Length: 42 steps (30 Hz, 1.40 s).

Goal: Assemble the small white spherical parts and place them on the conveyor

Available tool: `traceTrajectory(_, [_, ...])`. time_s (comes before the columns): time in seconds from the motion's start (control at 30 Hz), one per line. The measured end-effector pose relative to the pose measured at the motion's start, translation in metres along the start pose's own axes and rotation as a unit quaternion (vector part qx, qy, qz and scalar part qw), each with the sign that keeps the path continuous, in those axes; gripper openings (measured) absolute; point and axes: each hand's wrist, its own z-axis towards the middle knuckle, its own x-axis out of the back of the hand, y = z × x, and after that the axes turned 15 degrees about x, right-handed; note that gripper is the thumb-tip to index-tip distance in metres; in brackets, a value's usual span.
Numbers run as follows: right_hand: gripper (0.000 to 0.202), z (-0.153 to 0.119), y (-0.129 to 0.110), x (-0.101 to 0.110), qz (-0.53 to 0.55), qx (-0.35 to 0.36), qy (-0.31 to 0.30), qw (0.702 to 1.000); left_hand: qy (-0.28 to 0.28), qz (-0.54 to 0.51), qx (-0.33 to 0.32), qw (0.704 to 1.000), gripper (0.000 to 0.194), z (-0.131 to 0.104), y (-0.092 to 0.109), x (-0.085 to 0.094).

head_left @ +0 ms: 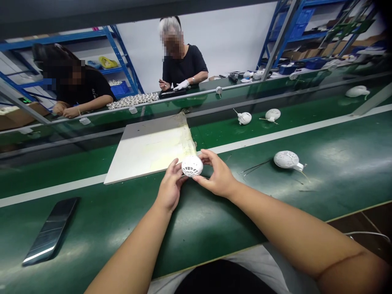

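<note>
A white rounded housing (192, 165) with a slotted grille is held between both hands, above the green bench near its front edge. My left hand (170, 184) has its fingers closed against the housing's left side. On the other side, my right hand (217, 173) grips it between thumb and fingers. Just beyond the hands lies a pale board (147, 147) with a yellowish, rough right edge. To the right, another white housing (286, 159) rests on the bench, with thin dark wires beside it.
A dark phone (51, 230) lies at the left. Two white housings (244, 118) (272, 114) sit on the green belt further back, and one more (357, 91) at the far right. Two people work across the line, beyond a metal frame.
</note>
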Motion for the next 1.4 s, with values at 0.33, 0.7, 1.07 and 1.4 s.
traceTrajectory(0.33, [0.057,0.0,-0.014,-0.003,0.111,-0.058,-0.094,0.988,0.055,0.295,-0.209,0.931,0.031,-0.017,0.018,-0.005])
traceTrajectory(0.7, [0.053,-0.002,-0.021,-0.03,0.348,-0.213,0.098,0.908,-0.047,0.135,-0.163,0.976,0.05,-0.027,0.005,-0.03])
traceTrajectory(1.07, [0.067,-0.002,-0.03,-0.032,0.39,-0.273,0.081,0.875,-0.028,0.146,-0.245,0.958,0.069,-0.033,0.003,-0.037])
traceTrajectory(1.4, [0.064,-0.004,-0.035,-0.032,0.312,-0.296,0.081,0.899,-0.004,0.196,-0.209,0.958,0.044,-0.041,0.003,-0.045])
